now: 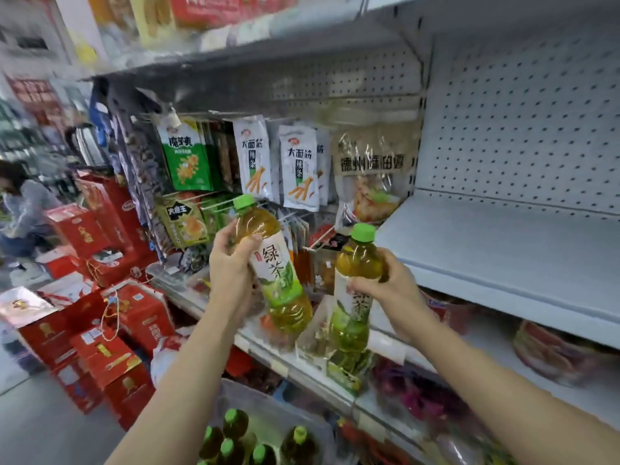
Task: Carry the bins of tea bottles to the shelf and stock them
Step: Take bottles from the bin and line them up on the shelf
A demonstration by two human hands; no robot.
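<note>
We have two clear plastic tea bottles up by the bare shelf (503, 250): our left hand (231, 266) grips the tilted bottle (275, 263) reading 绿茶, our right hand (385, 286) grips the other bottle (355, 297); green caps fill the bin (278, 411) below.

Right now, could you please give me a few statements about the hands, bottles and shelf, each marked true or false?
1. Each hand holds a tea bottle: the left hand grips one bottle, the right hand another. True.
2. Both held bottles have red caps. False: the caps are green.
3. The white shelf at the right has no bottles on it yet. True.
4. The clear bin below the arms holds no bottles. False: several green-capped bottles stand in it.
5. The left-hand bottle is perfectly upright. False: it tilts, cap toward the left.
</note>
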